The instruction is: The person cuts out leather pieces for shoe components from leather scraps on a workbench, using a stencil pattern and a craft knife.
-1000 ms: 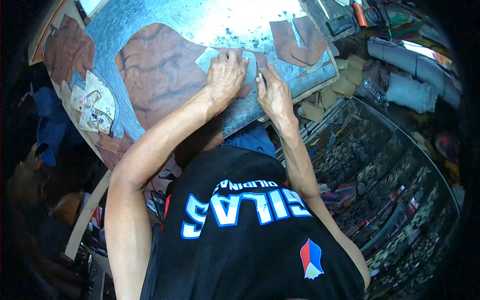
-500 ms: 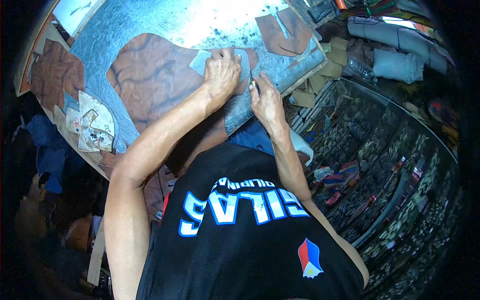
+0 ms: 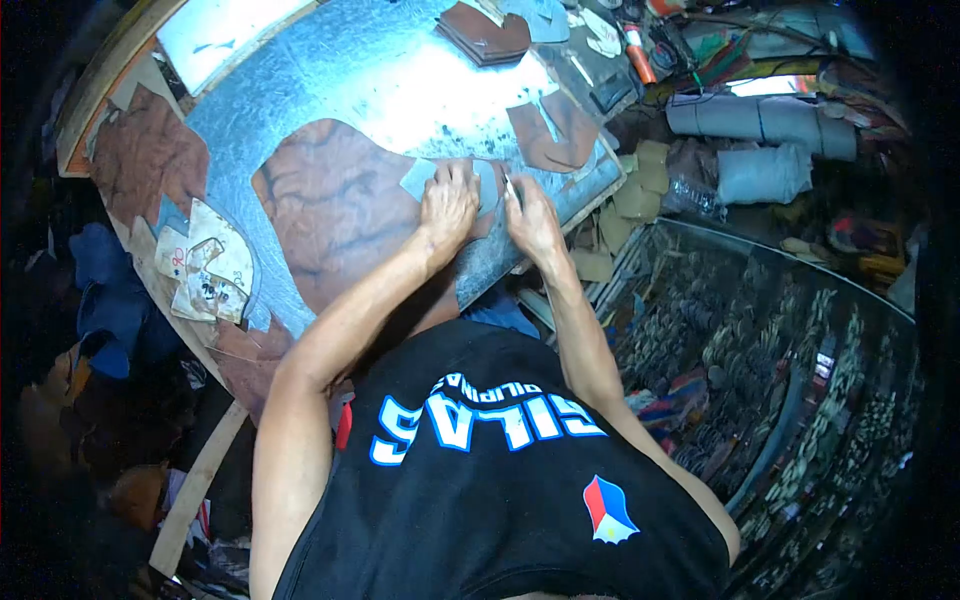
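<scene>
A large piece of brown leather (image 3: 330, 215) with dark creases lies on the metal-topped table. On its right end rests a grey flat template (image 3: 416, 182), partly hidden under my left hand (image 3: 450, 207). That hand presses down with bent, slightly spread fingers. Beside the template's right edge, my right hand (image 3: 534, 222) is closed around a small knife (image 3: 510, 185). The knife's tip points away from me at the leather's edge; most of its handle is hidden in my fingers.
Cut brown leather pieces (image 3: 553, 133) lie at the table's right. A leather stack (image 3: 484, 35) sits at the back. Marked pale templates (image 3: 207, 262) and more leather (image 3: 150, 165) are on the left. A glass-topped case (image 3: 760, 350) stands at the right.
The view has shifted, showing more of the table's far side. My right hand and the knife have moved slightly away from the template. My left hand remains on it.
</scene>
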